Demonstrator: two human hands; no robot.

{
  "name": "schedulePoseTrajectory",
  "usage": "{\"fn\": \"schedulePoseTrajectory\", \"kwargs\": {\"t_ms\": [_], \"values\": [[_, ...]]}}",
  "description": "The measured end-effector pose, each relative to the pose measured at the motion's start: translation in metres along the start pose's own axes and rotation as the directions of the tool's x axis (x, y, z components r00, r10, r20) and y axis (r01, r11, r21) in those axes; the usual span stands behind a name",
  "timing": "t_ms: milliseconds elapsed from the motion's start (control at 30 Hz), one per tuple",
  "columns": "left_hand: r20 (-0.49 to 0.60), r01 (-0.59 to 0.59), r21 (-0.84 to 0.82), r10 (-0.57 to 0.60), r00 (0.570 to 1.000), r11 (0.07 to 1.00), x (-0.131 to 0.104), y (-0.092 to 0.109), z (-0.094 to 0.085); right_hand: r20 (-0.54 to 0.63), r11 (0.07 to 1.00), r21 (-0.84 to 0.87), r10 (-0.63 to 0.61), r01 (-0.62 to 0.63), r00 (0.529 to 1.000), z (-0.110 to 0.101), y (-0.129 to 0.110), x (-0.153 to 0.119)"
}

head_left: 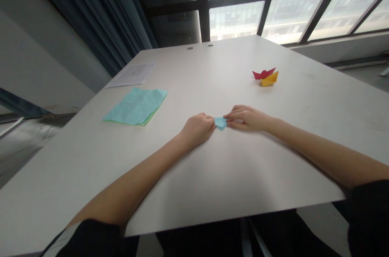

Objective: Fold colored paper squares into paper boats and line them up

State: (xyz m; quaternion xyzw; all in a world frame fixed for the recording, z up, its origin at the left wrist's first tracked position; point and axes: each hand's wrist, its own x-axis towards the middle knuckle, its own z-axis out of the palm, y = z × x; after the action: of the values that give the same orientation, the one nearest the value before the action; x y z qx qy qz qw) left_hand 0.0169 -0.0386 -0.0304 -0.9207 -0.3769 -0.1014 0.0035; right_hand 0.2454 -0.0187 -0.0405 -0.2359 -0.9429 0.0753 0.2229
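A small folded piece of light blue paper (220, 123) is held between my two hands, close to the white tabletop. My left hand (199, 128) is closed, its fingers pinching the left edge of the paper. From the other side, my right hand (246, 118) grips the right edge between thumb and fingers. Parts of the paper are hidden under the fingertips of both hands.
On the white table (194, 74), a stack of light blue and green paper sheets (135, 106) lies left. Behind it is a printed sheet (133, 74). A red paper boat (263, 74) and a yellow paper boat (270, 80) stand at the right.
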Motion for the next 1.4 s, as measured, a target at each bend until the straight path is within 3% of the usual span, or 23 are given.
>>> {"fn": "schedulePoseTrajectory", "kwargs": {"t_ms": [100,267,400,667,900,1000,1067,1133,1200,1267,1400], "values": [[-0.002,0.086,0.036,-0.086,0.996,0.996,0.003,0.009,-0.002,-0.009,0.999,-0.029,0.015,-0.015,1.0,0.001,-0.003,0.002],[-0.079,0.214,0.078,-0.208,0.975,0.974,0.007,0.022,0.002,-0.078,0.989,0.002,0.148,-0.148,0.986,0.008,-0.009,0.007],[-0.131,0.233,0.09,-0.22,0.967,0.968,0.006,0.022,0.007,-0.066,0.976,0.055,0.212,-0.208,0.975,0.011,-0.008,0.008],[-0.116,0.223,0.064,-0.215,0.97,0.973,0.002,0.018,0.008,-0.077,0.969,0.014,0.248,-0.248,0.966,0.012,-0.003,0.005],[-0.139,0.299,0.043,-0.291,0.947,0.953,0.0,0.014,0.005,-0.076,0.965,0.027,0.261,-0.259,0.962,0.014,-0.004,0.008],[-0.271,0.298,-0.048,-0.3,0.915,0.953,0.0,0.013,0.002,-0.127,0.929,0.063,0.369,-0.364,0.921,0.01,-0.005,0.01],[-0.365,0.293,-0.125,-0.319,0.875,0.948,0.001,0.013,0.001,-0.19,0.876,0.129,0.482,-0.465,0.855,0.008,-0.007,0.011],[-0.398,0.267,-0.209,-0.332,0.855,0.941,0.001,0.012,0.003,-0.241,0.819,0.221,0.571,-0.529,0.784,0.007,-0.01,0.013],[-0.374,0.211,-0.33,-0.332,0.866,0.92,0.002,0.012,0.005,-0.274,0.795,0.288,0.603,-0.534,0.75,0.007,-0.014,0.015],[-0.335,0.144,-0.49,-0.338,0.879,0.86,0.004,0.012,0.008,-0.294,0.807,0.313,0.583,-0.5,0.757,0.009,-0.021,0.018],[-0.27,0.074,-0.747,-0.402,0.875,0.661,0.009,0.012,0.01,-0.309,0.867,0.334,0.472,-0.37,0.825,0.013,-0.035,0.023]]}}
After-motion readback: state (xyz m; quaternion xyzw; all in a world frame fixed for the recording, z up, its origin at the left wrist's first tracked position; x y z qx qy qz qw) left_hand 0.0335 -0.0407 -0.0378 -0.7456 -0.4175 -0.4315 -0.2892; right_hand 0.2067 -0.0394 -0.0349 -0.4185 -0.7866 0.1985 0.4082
